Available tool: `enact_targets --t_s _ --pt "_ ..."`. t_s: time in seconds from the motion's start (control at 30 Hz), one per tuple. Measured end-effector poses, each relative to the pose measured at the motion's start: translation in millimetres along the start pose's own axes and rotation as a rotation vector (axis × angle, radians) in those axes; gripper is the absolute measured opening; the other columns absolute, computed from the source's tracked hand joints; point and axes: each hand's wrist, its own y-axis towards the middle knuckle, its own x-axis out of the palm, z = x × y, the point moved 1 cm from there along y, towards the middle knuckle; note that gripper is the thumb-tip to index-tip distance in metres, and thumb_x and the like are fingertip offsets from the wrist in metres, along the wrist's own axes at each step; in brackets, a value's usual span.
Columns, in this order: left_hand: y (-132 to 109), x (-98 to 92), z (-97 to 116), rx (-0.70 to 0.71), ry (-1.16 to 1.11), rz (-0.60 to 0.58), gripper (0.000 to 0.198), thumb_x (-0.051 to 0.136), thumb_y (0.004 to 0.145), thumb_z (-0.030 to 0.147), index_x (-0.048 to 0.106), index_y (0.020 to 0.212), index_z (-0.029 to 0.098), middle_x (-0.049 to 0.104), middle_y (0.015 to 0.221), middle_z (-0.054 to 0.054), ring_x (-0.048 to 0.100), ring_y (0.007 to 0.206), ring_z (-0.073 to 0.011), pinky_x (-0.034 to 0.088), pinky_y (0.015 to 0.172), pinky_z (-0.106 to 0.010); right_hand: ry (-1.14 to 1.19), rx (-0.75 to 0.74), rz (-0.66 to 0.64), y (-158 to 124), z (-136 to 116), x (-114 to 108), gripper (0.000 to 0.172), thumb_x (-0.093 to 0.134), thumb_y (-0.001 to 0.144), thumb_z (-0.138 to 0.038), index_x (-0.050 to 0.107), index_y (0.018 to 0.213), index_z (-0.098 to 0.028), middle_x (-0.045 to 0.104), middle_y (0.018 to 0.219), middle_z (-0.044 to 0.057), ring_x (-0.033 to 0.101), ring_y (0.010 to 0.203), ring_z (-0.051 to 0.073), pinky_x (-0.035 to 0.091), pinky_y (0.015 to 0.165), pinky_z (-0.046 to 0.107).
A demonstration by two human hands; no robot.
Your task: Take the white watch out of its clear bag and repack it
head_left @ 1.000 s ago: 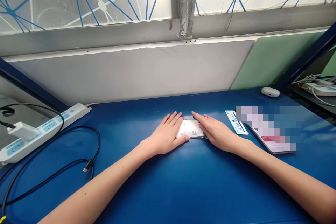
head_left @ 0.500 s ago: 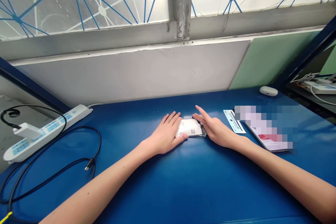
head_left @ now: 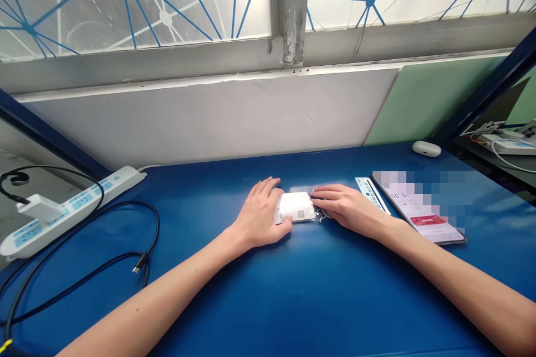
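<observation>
Fingers of the left hand (head_left: 260,212) lie loosely opened around the left end of a white packet (head_left: 298,205), thumb on its near corner, steadying rather than gripping, I'd say. The right hand (head_left: 344,207) has its fingers nearly straight and together over the clear wrap (head_left: 321,215) at the right end; its thumb is hidden, so I can't tell whether they pinch anything. The packet appears to rest on the worktop (head_left: 268,301), between the 2 hands. My guess is that the loose wrap is being tucked or smoothed; the next move would call for a steady left hand and light right fingers. Farther right, the right wrist partly covers a printed card (head_left: 371,192), and a phone (head_left: 427,220) is partly blotted out. Print on the packet is too small to read. Well left, a black cable (head_left: 144,260) runs out of sight.
</observation>
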Motion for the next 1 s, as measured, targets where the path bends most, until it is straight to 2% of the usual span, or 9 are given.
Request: enact_targets --t_s 0.1,0.2,0.3,0.43,0.5,0.57,0.63,0.7,1.0 --pt "1 0.4 0 0.052 -0.028 -0.082 0.055 0.053 0.089 0.041 0.049 0.135 0.011 0.039 0.151 -0.021 0.029 0.145 -0.0360 0.021 0.119 -0.056 0.031 0.029 0.000 0 -1 0 0.037 0.044 0.095 -0.014 0.071 0.119 -0.025 0.073 0.119 0.009 0.068 0.108 0.028 0.057 0.091 0.047" --pt "2 0.6 -1 0.058 -0.061 -0.156 0.066 0.052 0.092 0.054 0.042 0.142 0.012 0.037 0.154 -0.020 0.025 0.147 -0.0354 0.018 0.120 -0.056 0.067 0.046 0.017 0 0 2 0.034 0.045 0.097 -0.020 0.069 0.121 -0.023 0.074 0.115 0.009 0.068 0.105 0.027 0.056 0.089 0.043" --pt "3 0.8 -3 0.050 -0.094 -0.162 0.070 0.052 0.091 0.061 0.043 0.141 0.013 0.039 0.153 -0.020 0.027 0.146 -0.0351 0.020 0.119 -0.057 0.081 0.086 0.042 -1 2 2 0.034 0.048 0.098 -0.031 0.067 0.124 -0.023 0.076 0.105 0.011 0.070 0.094 0.027 0.057 0.080 0.041" --pt "3 1.5 -8 0.062 -0.125 -0.143 0.063 0.049 0.094 0.058 0.043 0.142 0.017 0.042 0.152 -0.017 0.028 0.146 -0.0333 0.021 0.118 -0.057 0.075 0.120 0.056 -3 2 3 0.035 0.050 0.097 -0.040 0.067 0.124 -0.024 0.076 0.094 0.010 0.070 0.084 0.026 0.058 0.073 0.040" --pt "3 1.9 -9 0.066 -0.124 -0.140 0.062 0.050 0.095 0.057 0.043 0.142 0.018 0.042 0.152 -0.017 0.029 0.146 -0.0332 0.021 0.118 -0.056 0.071 0.111 0.062 -3 1 4 0.032 0.052 0.096 -0.039 0.069 0.120 -0.025 0.076 0.097 0.010 0.069 0.088 0.027 0.058 0.076 0.042" --pt "3 2.3 -9 0.061 -0.118 -0.138 0.062 0.051 0.094 0.057 0.044 0.142 0.018 0.041 0.152 -0.016 0.029 0.146 -0.0336 0.021 0.119 -0.056 0.061 0.097 0.092 -2 -1 4 0.028 0.055 0.095 -0.037 0.072 0.114 -0.027 0.073 0.111 0.011 0.067 0.103 0.029 0.057 0.085 0.046" --pt "4 2.7 -8 0.054 -0.113 -0.142 0.064 0.052 0.094 0.057 0.044 0.142 0.017 0.041 0.152 -0.017 0.029 0.146 -0.0343 0.021 0.119 -0.056 0.044 0.095 0.141 -1 -2 4 0.025 0.059 0.092 -0.036 0.073 0.111 -0.027 0.065 0.130 0.011 0.058 0.120 0.032 0.053 0.096 0.052" --pt "4 3.1 -7 0.055 -0.106 -0.145 0.065 0.053 0.093 0.057 0.044 0.142 0.015 0.041 0.152 -0.017 0.029 0.145 -0.0347 0.021 0.119 -0.055 0.025 0.098 0.179 -1 -2 5 0.025 0.062 0.090 -0.035 0.073 0.110 -0.024 0.057 0.140 0.014 0.050 0.130 0.034 0.048 0.103 0.055" --pt "3 3.6 -5 0.057 -0.077 -0.147 0.066 0.049 0.093 0.060 0.042 0.142 0.016 0.040 0.153 -0.017 0.028 0.146 -0.0340 0.020 0.119 -0.054 0.109 0.179 0.091 -2 2 11 0.028 0.064 0.090 -0.037 0.073 0.112 -0.024 0.053 0.144 0.014 0.047 0.134 0.036 0.046 0.105 0.057"
